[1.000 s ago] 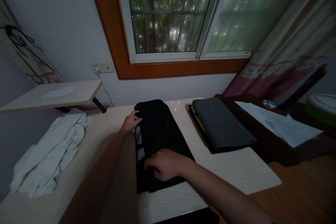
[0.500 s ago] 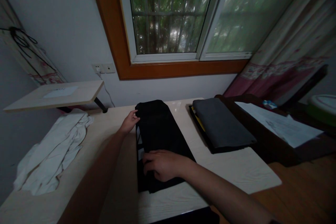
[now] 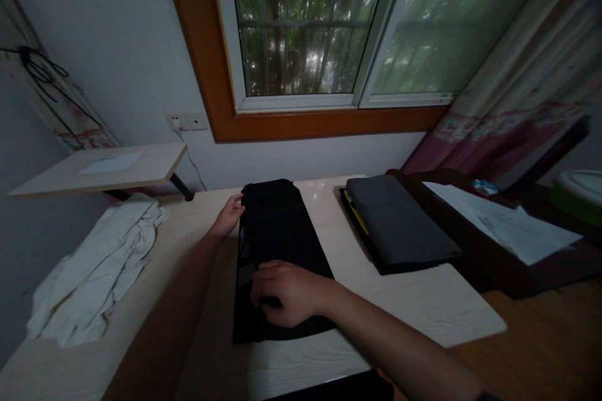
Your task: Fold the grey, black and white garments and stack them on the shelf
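Note:
A black folded garment [image 3: 277,235] lies lengthwise in the middle of the pale wooden table [image 3: 414,301]. My left hand [image 3: 227,216] reaches to its far left corner, fingers closed on the cloth's edge. My right hand [image 3: 286,293] rests on the garment's near end, fingers curled and pinching the fabric near its left edge. The garment looks like a long narrow strip with its left side folded in.
A crumpled white cloth [image 3: 96,269] lies at the table's left. A dark grey folded garment [image 3: 399,222] sits on a stack at the right. A dark side table with a paper sheet [image 3: 503,219] stands further right. A small wall shelf [image 3: 101,166] juts out at left.
The garment's left side has been drawn inward, hiding the light patches seen before. My right hand shifted slightly left and nearer; my left hand stayed at the far corner.

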A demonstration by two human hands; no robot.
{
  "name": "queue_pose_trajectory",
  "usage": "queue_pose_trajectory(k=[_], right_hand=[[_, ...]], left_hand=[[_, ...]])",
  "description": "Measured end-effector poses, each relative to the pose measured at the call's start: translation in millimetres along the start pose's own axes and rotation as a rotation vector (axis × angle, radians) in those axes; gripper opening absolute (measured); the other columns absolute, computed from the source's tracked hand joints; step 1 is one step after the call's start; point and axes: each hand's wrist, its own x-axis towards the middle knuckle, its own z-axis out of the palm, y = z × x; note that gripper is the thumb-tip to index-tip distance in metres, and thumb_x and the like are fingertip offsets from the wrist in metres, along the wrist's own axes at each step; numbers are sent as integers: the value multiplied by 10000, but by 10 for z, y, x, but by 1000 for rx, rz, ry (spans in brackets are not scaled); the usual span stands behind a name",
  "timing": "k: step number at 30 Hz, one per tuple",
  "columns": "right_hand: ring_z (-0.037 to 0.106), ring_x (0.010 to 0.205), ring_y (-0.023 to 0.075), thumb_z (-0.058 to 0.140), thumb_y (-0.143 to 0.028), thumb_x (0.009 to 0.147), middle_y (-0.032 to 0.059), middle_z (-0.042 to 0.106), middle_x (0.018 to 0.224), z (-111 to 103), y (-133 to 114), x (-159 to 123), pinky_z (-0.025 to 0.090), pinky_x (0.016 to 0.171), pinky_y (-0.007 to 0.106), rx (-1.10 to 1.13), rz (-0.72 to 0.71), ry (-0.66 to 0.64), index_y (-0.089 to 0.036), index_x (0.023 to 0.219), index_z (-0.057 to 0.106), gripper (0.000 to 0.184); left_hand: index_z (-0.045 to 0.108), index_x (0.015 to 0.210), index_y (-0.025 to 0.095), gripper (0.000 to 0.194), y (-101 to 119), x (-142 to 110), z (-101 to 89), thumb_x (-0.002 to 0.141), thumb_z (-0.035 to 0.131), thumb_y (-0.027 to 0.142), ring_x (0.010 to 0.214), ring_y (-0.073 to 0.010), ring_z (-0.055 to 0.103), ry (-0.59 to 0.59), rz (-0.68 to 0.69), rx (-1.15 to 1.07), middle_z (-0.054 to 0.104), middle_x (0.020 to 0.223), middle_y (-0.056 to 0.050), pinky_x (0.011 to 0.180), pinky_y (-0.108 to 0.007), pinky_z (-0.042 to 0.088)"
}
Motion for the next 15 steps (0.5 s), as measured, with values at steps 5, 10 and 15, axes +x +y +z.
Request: queue_pose_trajectory(k=[5,10,15], right_hand=[[560,944,195,617,-207,865,12,694,940,-13,-7,30,432,883,340,-28,15,35,-230,1004,680,154],[508,1169,221,652,-260,926,8,725,1028,-43,-10,17,385,997,377,-44,16,52,-241,1031,704,119],[549,1144,184,604,-290,1002,15,730,1066,-76,-26,111,360,1075,357,-45,-52,19,-236,1047,720,137]], left_hand=[[514,1382,143,600,19,-42,-50,846,615,394,774,-163,584,-22,12,19,583,829,3,828,-333,479],[495,1401,147,612,-1,-222,-95,857,598,408,812,-173,604,-71,38,28,614,835,-1,831,-323,483],[463,1461,169,632,85,-397,-91,915,561,473,831,-186,622,-127,52,173,650,836,4,837,-323,461]])
